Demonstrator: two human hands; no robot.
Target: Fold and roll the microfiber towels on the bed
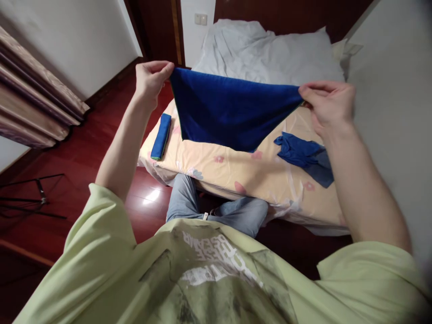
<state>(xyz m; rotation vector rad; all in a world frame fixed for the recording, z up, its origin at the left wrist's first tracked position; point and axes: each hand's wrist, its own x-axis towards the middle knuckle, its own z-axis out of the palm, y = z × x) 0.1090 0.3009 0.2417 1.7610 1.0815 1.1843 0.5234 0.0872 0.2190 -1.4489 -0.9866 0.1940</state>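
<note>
A blue towel (pixel 232 110) with thin green edging hangs stretched between my hands, above the bed. My left hand (pixel 152 82) pinches its upper left corner between thumb and fingers. The upper right corner is gripped the same way by my right hand (pixel 330 102). Below and left of it, a narrow folded blue towel (pixel 161 136) with a green edge lies on the bed. Several crumpled blue cloths (pixel 300 150) lie in a heap at the right, partly hidden behind my right forearm.
The bed (pixel 216 168) has a peach flowered sheet, with white bedding (pixel 270 54) piled at its far end. A curtain (pixel 30 94) hangs at the left. Black tripod-like legs (pixel 42 195) stand on the red wooden floor (pixel 111 112). A wall (pixel 394 112) borders the right side.
</note>
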